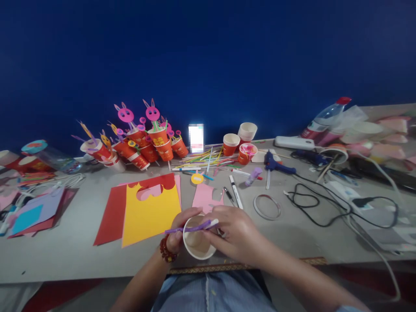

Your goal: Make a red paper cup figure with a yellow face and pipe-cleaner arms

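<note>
A paper cup (204,250) is at the table's front edge, its open mouth towards me and its white inside showing. My left hand (176,237) is wrapped round the cup's left side, and its thumb lies at the rim. Across the mouth runs a purple pipe cleaner (194,228), its left end sticking out past my left thumb. My right hand (234,234) pinches it near the right rim, where a short white end (213,222) shows at the fingers. The right fingertips are partly hidden.
Yellow paper (151,216) and red paper (108,216) lie left. Beyond my hands are pink paper scraps (203,197), a marker (236,193) and loose pipe cleaners (201,161). Right are a tape ring (256,208), a glue gun (279,165) and black cable (303,203). Decorated red cups (159,145) stand behind.
</note>
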The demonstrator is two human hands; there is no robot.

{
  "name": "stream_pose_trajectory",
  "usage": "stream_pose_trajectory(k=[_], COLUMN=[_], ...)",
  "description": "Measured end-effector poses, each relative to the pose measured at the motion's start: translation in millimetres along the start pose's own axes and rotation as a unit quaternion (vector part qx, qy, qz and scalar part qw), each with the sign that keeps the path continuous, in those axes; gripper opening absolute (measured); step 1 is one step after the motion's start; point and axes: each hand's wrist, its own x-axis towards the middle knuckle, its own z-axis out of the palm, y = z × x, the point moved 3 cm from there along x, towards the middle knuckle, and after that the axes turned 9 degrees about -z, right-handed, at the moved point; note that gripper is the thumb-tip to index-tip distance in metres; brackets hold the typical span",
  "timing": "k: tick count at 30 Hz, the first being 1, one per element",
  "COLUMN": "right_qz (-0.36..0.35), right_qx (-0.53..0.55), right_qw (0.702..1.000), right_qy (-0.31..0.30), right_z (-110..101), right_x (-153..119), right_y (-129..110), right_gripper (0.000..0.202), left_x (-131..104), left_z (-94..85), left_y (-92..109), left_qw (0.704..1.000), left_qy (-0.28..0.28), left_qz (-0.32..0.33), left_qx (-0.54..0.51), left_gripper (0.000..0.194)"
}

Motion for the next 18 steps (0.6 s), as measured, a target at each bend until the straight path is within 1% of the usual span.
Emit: stream_pose_trajectory(k=[4, 8, 11, 14, 16, 18], right_qz=[0.002, -0.006, -0.004, 0.022, 0.034, 0.040], right_qx=[-0.019, -0.047, -0.028, -0.032, -0.036, -0.020], right_qw=[1.000, 0.999, 1.000, 0.999, 0.998, 0.998], right_qy=[-0.008, -0.008, -0.012, -0.021, -0.032, -0.038], right_z=[1, 1, 2, 4, 4, 3], right_x=[-1, -1, -1, 0, 0, 1], right_y=[1, -1, -2, -1, -1, -1], right_gripper=[0.019, 0.022, 0.016, 0.011, 0.012, 0.016], left_x=[0, 0, 0, -1, -1, -2], left_z=[-0.8, -0.5, 0.4, 0.8, 0.3, 0.0], left_y=[-1, -3, -5, -9, -12, -16], left_qw=[1.000, 1.000, 1.000, 1.000, 1.000, 0.998], left_qy=[0.017, 0.018, 0.007, -0.006, -0.013, -0.025], left_qz=[-0.010, -0.005, -0.001, -0.006, -0.020, -0.050], left_qx=[0.008, -0.001, -0.012, -0.018, -0.021, -0.021], left_gripper=[0.068, 0.070, 0.070, 0.069, 0.071, 0.077])
